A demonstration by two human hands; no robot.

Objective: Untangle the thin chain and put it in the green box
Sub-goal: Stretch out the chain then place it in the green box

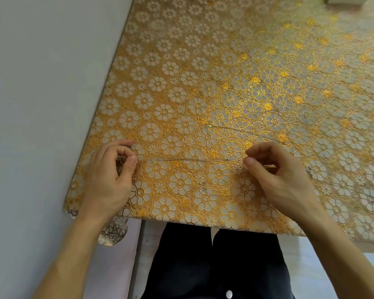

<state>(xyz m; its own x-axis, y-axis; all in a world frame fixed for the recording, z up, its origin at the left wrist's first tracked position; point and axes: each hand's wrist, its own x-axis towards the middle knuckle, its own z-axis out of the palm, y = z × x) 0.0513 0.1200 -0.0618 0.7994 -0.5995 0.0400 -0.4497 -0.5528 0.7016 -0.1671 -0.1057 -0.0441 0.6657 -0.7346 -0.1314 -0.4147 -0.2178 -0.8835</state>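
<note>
The thumb and forefinger of the left hand (108, 178) are pinched on one end of a straight run of the thin chain (192, 159). The thumb and forefinger of the right hand (276, 178) pinch its other end, and the remaining fingers of both hands are curled in. This run stretches level between the two hands, just over the near part of the table. A second strand (246, 131) lies farther out on the cloth, running from a small bright speck towards the right hand.

The tablecloth (203, 61) is glossy and embossed with gold-outlined flowers on a pale net ground, and its near-left corner droops off the edge. A plain grey-white wall (41, 83) runs along the table's left side. Below the table edge are dark clothing (203, 266) with one white button (229, 294) and a pale floor.
</note>
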